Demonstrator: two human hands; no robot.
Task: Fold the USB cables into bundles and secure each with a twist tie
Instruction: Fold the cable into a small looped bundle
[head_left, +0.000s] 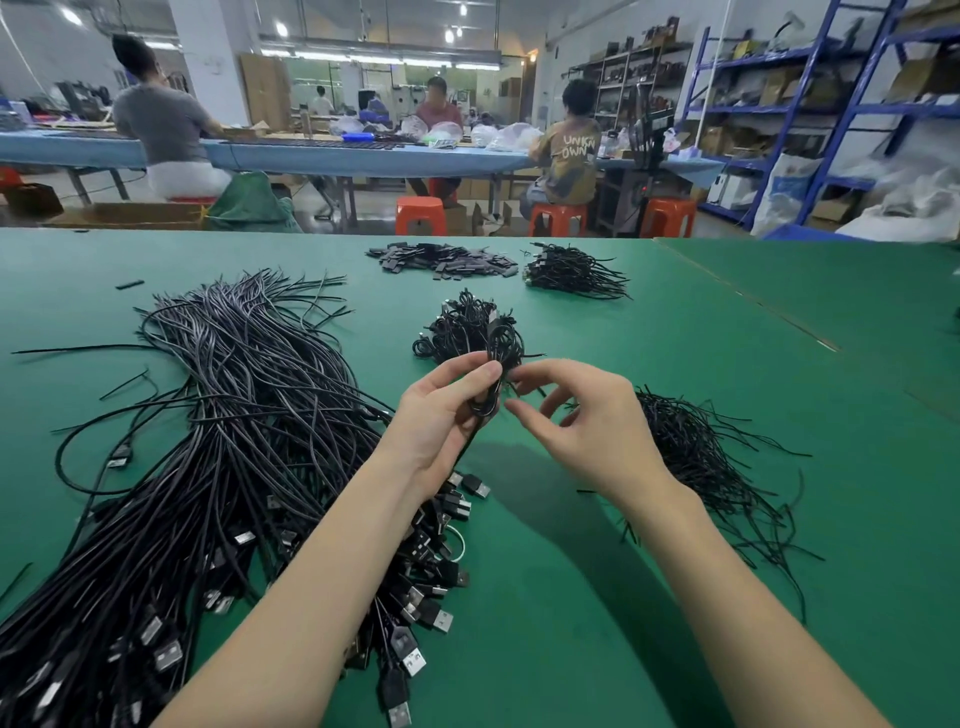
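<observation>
Cables (218, 415) lie loose in a heap left of the folded bundle (493, 364), which the left hand (441, 421) grips upright above the tabletop (727, 364), thumb and fingers curled round its middle. Right of the bundle, the right hand (587, 421) seems to pinch a twist tie, too thin to make out; tying looks under way, and the next move calls for tight twisting.

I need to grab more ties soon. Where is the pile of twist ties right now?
In the head view, the pile of twist ties lies on the green table, right of the right hand, partly behind that wrist.
</observation>
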